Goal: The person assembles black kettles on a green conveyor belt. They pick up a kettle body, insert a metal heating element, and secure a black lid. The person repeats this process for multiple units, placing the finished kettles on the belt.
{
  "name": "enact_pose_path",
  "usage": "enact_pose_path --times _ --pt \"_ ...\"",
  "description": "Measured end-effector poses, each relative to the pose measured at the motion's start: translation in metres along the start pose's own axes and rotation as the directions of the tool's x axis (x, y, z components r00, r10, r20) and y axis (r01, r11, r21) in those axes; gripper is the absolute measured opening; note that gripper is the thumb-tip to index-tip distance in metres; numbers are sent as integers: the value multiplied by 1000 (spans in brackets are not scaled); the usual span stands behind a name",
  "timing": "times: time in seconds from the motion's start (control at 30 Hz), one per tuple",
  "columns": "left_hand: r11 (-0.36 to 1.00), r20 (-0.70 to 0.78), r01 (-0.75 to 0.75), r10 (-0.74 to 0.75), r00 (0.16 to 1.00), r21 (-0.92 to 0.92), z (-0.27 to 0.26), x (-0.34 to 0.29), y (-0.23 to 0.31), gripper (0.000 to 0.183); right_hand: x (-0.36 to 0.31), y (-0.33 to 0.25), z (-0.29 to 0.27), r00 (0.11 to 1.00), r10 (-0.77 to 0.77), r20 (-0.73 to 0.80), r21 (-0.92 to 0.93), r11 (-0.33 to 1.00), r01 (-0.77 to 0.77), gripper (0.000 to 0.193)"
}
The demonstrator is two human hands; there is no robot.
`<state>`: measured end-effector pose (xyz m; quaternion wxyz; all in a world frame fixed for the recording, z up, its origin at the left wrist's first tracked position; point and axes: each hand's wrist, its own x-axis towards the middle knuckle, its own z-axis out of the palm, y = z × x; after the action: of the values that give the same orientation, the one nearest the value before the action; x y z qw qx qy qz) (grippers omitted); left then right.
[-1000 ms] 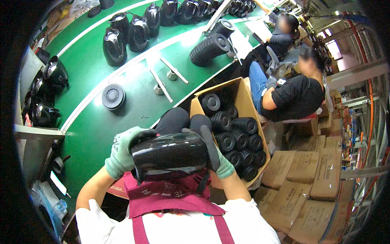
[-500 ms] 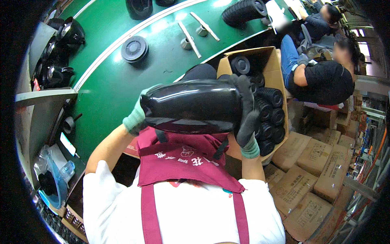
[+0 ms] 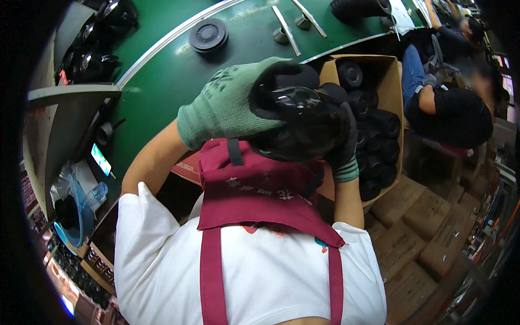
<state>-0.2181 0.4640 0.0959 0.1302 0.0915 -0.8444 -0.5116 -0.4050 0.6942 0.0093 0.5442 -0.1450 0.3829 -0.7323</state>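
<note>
A glossy black rounded shell (image 3: 303, 132) is held in front of my chest, over the maroon apron. My left hand (image 3: 230, 100), in a green glove with a dark palm, has its fingers curled over the shell's left end. My right hand (image 3: 348, 138), in the same kind of glove, grips the right side; its dark fingers are hard to tell from the black surface. The shell now points partly end-on, so its full length is hidden. Just right of my right hand stands an open cardboard box (image 3: 400, 103) filled with several black cylindrical parts (image 3: 382, 123).
On the green table (image 3: 162, 70) lie stacked black discs (image 3: 208, 35) and two metal bars by small metal cups (image 3: 280, 36). Glossy black parts (image 3: 95, 66) crowd the shelf at left. A lit phone (image 3: 101, 160) leans below it. Cartons (image 3: 428, 216) and a seated co-worker (image 3: 449, 116) are at right.
The black shell has turned from lying lengthwise across me to partly end-on. My left hand has moved up and right onto its end. The whole view has shifted slightly.
</note>
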Motion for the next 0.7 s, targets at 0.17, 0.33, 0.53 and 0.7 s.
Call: enact_pose_path --times 0.17,0.33,0.53,0.7 --pt "912 -258 -296 370 892 283 9 2 12 82 -12 41 -39 981 -63 -183 24 997 69 50" --pt "722 -203 -382 580 789 577 44 -22 13 42 -9 43 -42 972 -97 -215 -11 995 97 49" --pt "748 -313 -420 619 721 514 70 -23 8 47 -19 53 -50 959 -105 -261 -8 994 107 48" --pt "782 -370 -374 582 724 499 75 -23 13 48 -25 65 -60 949 -97 -300 6 995 103 47"
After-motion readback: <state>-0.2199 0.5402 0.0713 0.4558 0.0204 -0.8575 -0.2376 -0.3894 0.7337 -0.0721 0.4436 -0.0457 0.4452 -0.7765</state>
